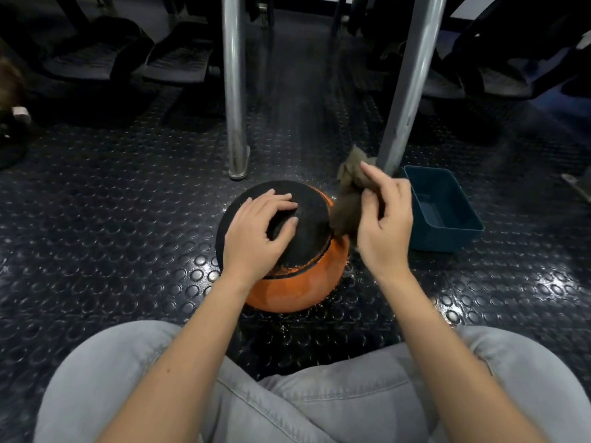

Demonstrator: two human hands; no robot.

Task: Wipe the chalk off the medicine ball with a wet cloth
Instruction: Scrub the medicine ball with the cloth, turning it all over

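An orange medicine ball [297, 289] with a black textured top panel sits on the studded floor in front of my knees. My left hand [259, 231] lies on the black panel, fingers curled over a raised black grip. My right hand [383, 219] holds a brown wet cloth [347, 203] bunched at the ball's upper right side. The cloth touches the edge of the black panel. Pale speckles show along the seam between black and orange.
A teal plastic tub [444, 209] stands on the floor just right of the ball. Two metal posts [235, 91] [409, 84] rise behind it. Dark padded seats and gym gear line the back. My legs in grey jeans [287, 404] fill the foreground.
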